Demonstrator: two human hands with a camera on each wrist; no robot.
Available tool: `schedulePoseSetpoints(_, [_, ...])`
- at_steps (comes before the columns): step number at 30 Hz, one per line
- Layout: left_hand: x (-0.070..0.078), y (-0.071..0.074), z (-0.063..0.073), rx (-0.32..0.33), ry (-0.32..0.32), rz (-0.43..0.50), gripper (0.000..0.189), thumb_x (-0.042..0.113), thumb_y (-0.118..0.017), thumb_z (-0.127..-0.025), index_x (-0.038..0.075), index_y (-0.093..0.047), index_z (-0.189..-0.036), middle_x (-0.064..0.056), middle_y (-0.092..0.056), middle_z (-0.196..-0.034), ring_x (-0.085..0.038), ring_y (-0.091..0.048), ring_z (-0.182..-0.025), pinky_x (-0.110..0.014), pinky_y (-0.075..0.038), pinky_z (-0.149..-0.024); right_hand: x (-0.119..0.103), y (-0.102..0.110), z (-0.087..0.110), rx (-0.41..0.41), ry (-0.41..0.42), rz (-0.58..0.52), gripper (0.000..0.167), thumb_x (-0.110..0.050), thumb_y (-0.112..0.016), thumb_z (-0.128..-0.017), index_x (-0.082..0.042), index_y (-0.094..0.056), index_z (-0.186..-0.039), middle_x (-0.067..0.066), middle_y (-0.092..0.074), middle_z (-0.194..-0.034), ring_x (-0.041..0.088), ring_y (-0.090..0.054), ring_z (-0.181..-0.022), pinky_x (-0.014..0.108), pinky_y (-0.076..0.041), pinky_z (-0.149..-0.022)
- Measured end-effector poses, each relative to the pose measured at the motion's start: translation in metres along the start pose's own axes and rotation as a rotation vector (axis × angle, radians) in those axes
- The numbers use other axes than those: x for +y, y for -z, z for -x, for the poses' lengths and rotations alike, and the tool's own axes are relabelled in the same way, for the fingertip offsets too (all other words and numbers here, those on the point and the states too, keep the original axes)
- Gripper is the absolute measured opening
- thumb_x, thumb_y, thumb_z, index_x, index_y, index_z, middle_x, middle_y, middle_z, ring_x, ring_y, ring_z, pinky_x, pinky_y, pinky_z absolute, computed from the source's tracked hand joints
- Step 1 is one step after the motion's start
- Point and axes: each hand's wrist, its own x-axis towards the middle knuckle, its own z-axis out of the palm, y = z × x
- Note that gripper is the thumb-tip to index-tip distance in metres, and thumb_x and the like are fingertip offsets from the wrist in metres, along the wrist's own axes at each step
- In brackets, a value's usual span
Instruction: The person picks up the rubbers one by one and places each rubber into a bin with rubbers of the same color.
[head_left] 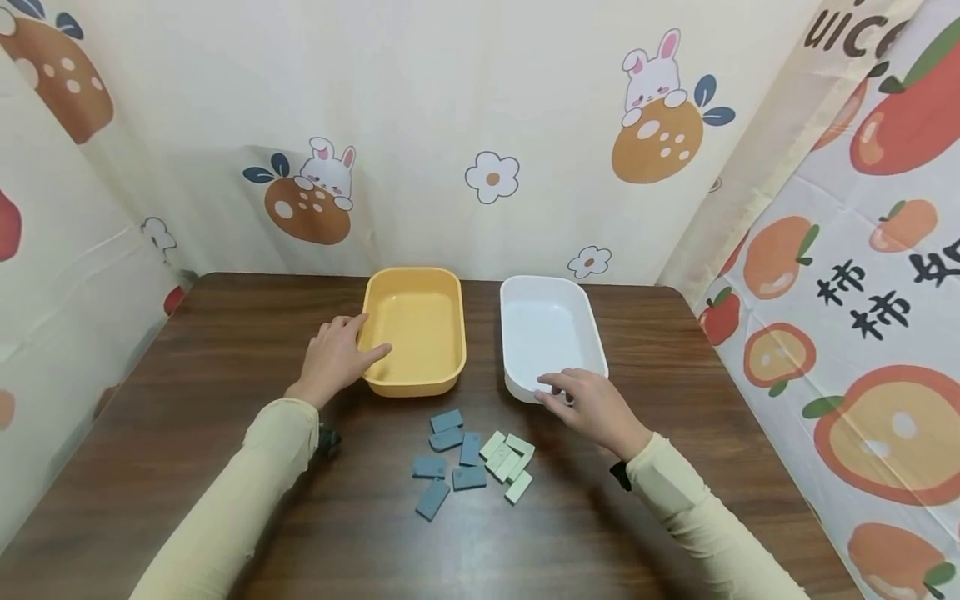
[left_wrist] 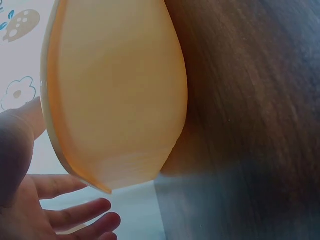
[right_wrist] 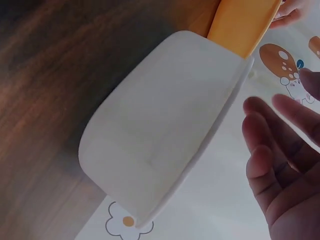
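My left hand (head_left: 336, 360) is at the left side of a yellow plastic tray (head_left: 414, 329), fingers loosely spread and thumb over the near-left rim. The left wrist view shows the tray's outer wall (left_wrist: 117, 95), with relaxed fingers (left_wrist: 82, 214) around its rim. Over the near right corner of a white tray (head_left: 551, 321) hovers my right hand (head_left: 592, 406), its fingers loosely bent with nothing between them. In the right wrist view these fingers (right_wrist: 260, 162) stand apart from the white tray's rim. Both trays hold nothing.
Several blue-grey flat rectangular blocks (head_left: 469, 477) lie on the dark wooden table (head_left: 360, 533) in front of the trays. Beside them, to the right, several pale green blocks (head_left: 518, 487) lie clustered together. A printed curtain (head_left: 420, 125) hangs along the table's back edge.
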Motion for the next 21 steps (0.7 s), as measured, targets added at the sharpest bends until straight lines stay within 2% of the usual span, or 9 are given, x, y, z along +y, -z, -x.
schedulePoseSetpoints(4, [-0.001, -0.001, -0.001, -0.002, -0.004, 0.005, 0.079, 0.053, -0.057, -0.091, 0.003, -0.036, -0.149, -0.027, -0.041, -0.143, -0.044, -0.039, -0.125, -0.063, -0.032, -0.105, -0.002, -0.002, 0.003, -0.042, 0.056, -0.028, 0.018, -0.02, -0.074, -0.085, -0.01, -0.074, -0.099, -0.007, -0.066, -0.076, 0.005, -0.055, -0.066, 0.022, -0.047, -0.062])
schedulePoseSetpoints(9, [-0.002, -0.003, -0.001, 0.004, -0.008, 0.005, 0.079, 0.053, -0.057, -0.091, 0.003, -0.037, -0.148, -0.027, -0.042, -0.142, -0.044, -0.04, -0.125, -0.063, -0.033, -0.105, -0.005, -0.008, 0.007, -0.11, 0.099, -0.061, 0.02, -0.02, -0.075, -0.084, -0.009, -0.073, -0.101, -0.006, -0.065, -0.077, 0.009, -0.057, -0.068, 0.022, -0.047, -0.063])
schedulePoseSetpoints(15, [-0.003, -0.004, 0.0, 0.014, -0.012, 0.009, 0.077, 0.052, -0.057, -0.091, 0.003, -0.038, -0.148, -0.027, -0.044, -0.139, -0.044, -0.042, -0.123, -0.063, -0.034, -0.104, -0.008, -0.017, 0.01, -0.231, 0.083, -0.06, 0.022, -0.026, -0.073, -0.086, -0.012, -0.073, -0.103, -0.004, -0.072, -0.092, 0.007, -0.061, -0.076, 0.025, -0.051, -0.07])
schedulePoseSetpoints(21, [-0.004, -0.006, 0.001, 0.042, -0.031, 0.009, 0.073, 0.049, -0.056, -0.092, 0.002, -0.042, -0.145, -0.026, -0.048, -0.134, -0.043, -0.045, -0.118, -0.061, -0.038, -0.099, -0.01, -0.024, 0.01, -0.326, 0.065, -0.112, 0.018, -0.022, -0.071, -0.088, -0.014, -0.073, -0.104, -0.003, -0.073, -0.095, 0.004, -0.059, -0.073, 0.021, -0.049, -0.066])
